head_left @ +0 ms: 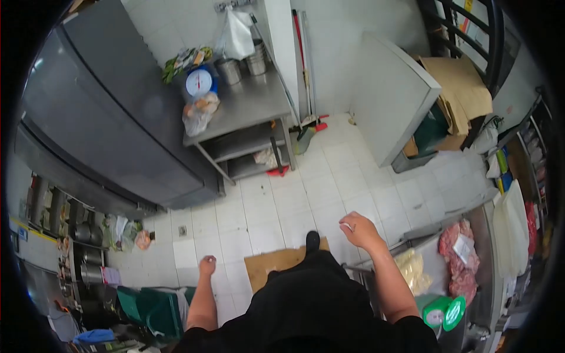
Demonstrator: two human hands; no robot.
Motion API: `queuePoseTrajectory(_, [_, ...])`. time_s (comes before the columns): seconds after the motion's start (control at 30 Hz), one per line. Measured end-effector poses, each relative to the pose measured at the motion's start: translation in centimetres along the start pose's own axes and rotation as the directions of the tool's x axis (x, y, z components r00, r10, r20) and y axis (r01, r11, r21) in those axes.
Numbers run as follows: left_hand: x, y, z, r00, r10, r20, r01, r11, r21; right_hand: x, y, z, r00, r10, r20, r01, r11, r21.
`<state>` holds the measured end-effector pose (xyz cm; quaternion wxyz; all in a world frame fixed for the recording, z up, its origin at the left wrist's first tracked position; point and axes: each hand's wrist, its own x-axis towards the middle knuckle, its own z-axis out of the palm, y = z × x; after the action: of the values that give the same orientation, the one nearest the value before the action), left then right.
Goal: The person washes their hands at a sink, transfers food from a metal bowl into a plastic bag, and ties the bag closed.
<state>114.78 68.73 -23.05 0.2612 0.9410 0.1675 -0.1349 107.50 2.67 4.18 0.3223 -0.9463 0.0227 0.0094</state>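
Observation:
My left hand (208, 265) hangs low over the white floor tiles, its fingers loosely curled in with nothing visible in them. It is nearest the dark green bin (150, 315). On the other side, my right hand (359, 229) is held out over the floor, empty, with fingers loosely bent and a little apart. Below and right of it, a metal counter (432, 250) carries a bag of pale yellow pieces (413, 272), a large bag of red meat (459, 259) and a green scale (441, 313). Neither hand touches anything.
Underfoot lies a flat brown cardboard sheet (265, 267). Ahead, a steel table (253, 103) holds a blue scale (200, 82), metal pots (228, 70) and bags. A tall grey fridge (126, 112) stands left. A broom (303, 138), white panel (394, 97) and cardboard boxes (459, 88) are beyond.

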Motion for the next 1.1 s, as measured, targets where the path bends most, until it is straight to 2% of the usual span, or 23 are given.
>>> queuePoseTrajectory(0.07, [5.1,7.7,-3.6,0.968,0.157,-0.198,-0.158,0.987,0.012,3.9,2.9,0.2,0.992,0.047,0.114,-0.038,0.997,-0.072])
queuePoseTrajectory(0.1, [8.1,9.8,-3.7,0.945,0.226,-0.236,-0.246,0.967,-0.059,6.1,4.5,0.6,0.992,0.026,0.122,-0.017,0.997,-0.075])
queuePoseTrajectory(0.13, [10.7,11.5,-3.8,0.917,0.283,-0.280,-0.327,0.937,-0.125,8.4,6.5,1.3,0.964,0.096,0.248,-0.061,0.987,-0.147])
queuePoseTrajectory(0.27, [11.5,23.4,-3.1,0.884,0.331,-0.331,-0.390,0.911,-0.131,16.9,16.8,7.1,0.795,0.237,0.558,-0.005,0.923,-0.386])
queuePoseTrajectory(0.33, [13.4,27.1,-1.9,0.884,0.421,-0.204,-0.457,0.871,-0.183,20.8,17.9,6.8,0.774,0.215,0.596,0.039,0.923,-0.383])
queuePoseTrajectory(0.4, [16.7,31.3,-1.3,0.865,0.439,-0.244,-0.496,0.820,-0.285,23.8,19.2,6.6,0.736,0.225,0.638,0.041,0.926,-0.375])
queuePoseTrajectory(0.5, [23.9,40.0,-2.5,0.827,0.449,-0.339,-0.561,0.704,-0.436,27.9,21.7,5.4,0.762,0.189,0.619,0.044,0.939,-0.341])
queuePoseTrajectory(0.53, [25.7,45.0,-4.8,0.821,0.451,-0.349,-0.569,0.690,-0.447,29.1,23.0,5.2,0.789,0.110,0.604,0.058,0.966,-0.250])
queuePoseTrajectory(0.57, [27.7,49.8,-7.0,0.756,0.519,-0.399,-0.654,0.576,-0.491,30.0,24.2,4.7,0.817,0.031,0.576,0.074,0.985,-0.157])
queuePoseTrajectory(0.6, [30.9,53.7,-8.4,0.754,0.520,-0.402,-0.656,0.573,-0.491,30.5,25.3,4.2,0.819,0.046,0.572,0.056,0.985,-0.160])
queuePoseTrajectory(0.63, [33.7,58.2,-10.3,0.743,0.522,-0.418,-0.664,0.501,-0.555,30.4,26.5,4.0,0.872,0.214,0.440,-0.236,0.972,-0.005])
queuePoseTrajectory(0.67, [38.0,61.7,-11.7,0.640,0.582,-0.501,-0.764,0.416,-0.493,30.1,27.4,4.2,0.854,0.402,0.331,-0.478,0.858,0.191])
queuePoseTrajectory(0.7, [40.2,66.7,-14.0,0.597,0.574,-0.561,-0.801,0.385,-0.458,29.6,28.1,4.3,0.884,0.418,0.209,-0.449,0.884,0.130])
queuePoseTrajectory(0.73, [45.0,70.2,-15.0,0.491,0.592,-0.639,-0.866,0.256,-0.429,28.9,28.4,4.4,0.902,0.422,0.086,-0.428,0.902,0.063])
queuePoseTrajectory(0.77, [48.3,73.9,-16.6,0.487,0.566,-0.666,-0.867,0.220,-0.447,28.2,27.8,4.6,0.823,0.567,0.035,-0.562,0.803,0.201])
queuePoseTrajectory(0.8, [51.1,77.2,-18.0,0.474,0.529,-0.704,-0.880,0.282,-0.381,26.7,26.9,5.0,0.707,0.707,0.013,-0.669,0.663,0.336])
queuePoseTrajectory(0.83, [54.4,80.2,-18.8,0.457,0.503,-0.734,-0.888,0.309,-0.341,25.2,26.3,5.9,0.668,0.744,0.011,-0.706,0.629,0.324])
queuePoseTrajectory(0.87, [58.1,82.4,-19.0,0.335,0.506,-0.795,-0.912,0.386,-0.138,23.5,25.8,6.9,0.630,0.777,0.002,-0.738,0.598,0.313])
queuePoseTrajectory(0.93, [62.8,85.2,-19.4,0.133,0.610,-0.782,-0.861,0.462,0.214,19.5,24.8,9.4,0.650,0.747,0.138,-0.739,0.581,0.340])
queuePoseTrajectory(0.97, [65.0,85.9,-19.8,0.134,0.613,-0.779,-0.869,0.451,0.205,19.0,22.1,9.6,0.560,0.808,0.184,-0.800,0.469,0.375])
queuePoseTrajectory(1.03, [68.9,86.3,-20.3,0.316,0.744,-0.589,-0.903,0.427,0.054,18.5,15.8,10.7,0.392,0.887,0.243,-0.851,0.250,0.462])
queuePoseTrajectory(1.07, [69.8,86.2,-20.7,0.290,0.754,-0.589,-0.933,0.359,-0.001,17.5,14.1,12.0,0.320,0.912,0.256,-0.842,0.150,0.518])
queuePoseTrajectory(1.1, [69.1,86.2,-21.4,0.227,0.768,-0.599,-0.950,0.309,0.036,16.3,12.6,13.8,0.302,0.917,0.260,-0.843,0.130,0.521])
